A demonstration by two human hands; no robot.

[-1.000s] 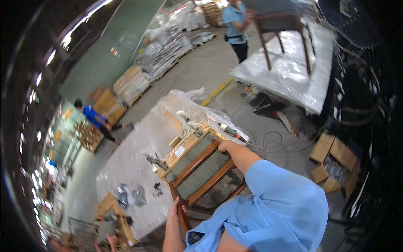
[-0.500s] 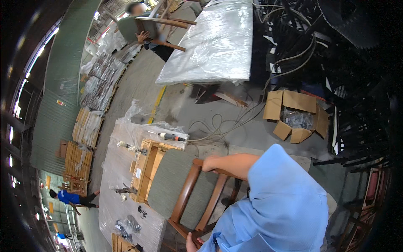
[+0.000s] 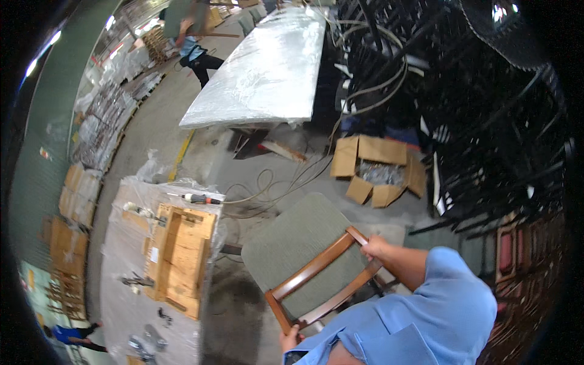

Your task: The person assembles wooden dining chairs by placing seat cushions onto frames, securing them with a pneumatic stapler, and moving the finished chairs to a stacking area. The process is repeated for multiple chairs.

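Observation:
A brown wooden chair with a grey-green padded seat [image 3: 297, 243] is in front of me, its open back frame turned toward my body. My right hand [image 3: 375, 248] is wrapped round the upper right corner of the back frame. At the frame's lower left corner, my left hand [image 3: 291, 338] grips the wood. The seat lies on the far side of the frame, beside the wrapped worktable [image 3: 125, 243]. Most of the chair's legs are hidden under the seat and behind my arm.
On the worktable are an open wooden box frame [image 3: 157, 261], a power screwdriver [image 3: 201, 199] and a clamp [image 3: 137, 280]. An open carton [image 3: 347, 157] holding plastic bags stands on the floor near a hose. Beyond is a wrapped table [image 3: 255, 73]; two other people are farther off.
The chair has come off the wooden box frame on the worktable and swung right, away from the table, with both my hands still on it. The view has turned too.

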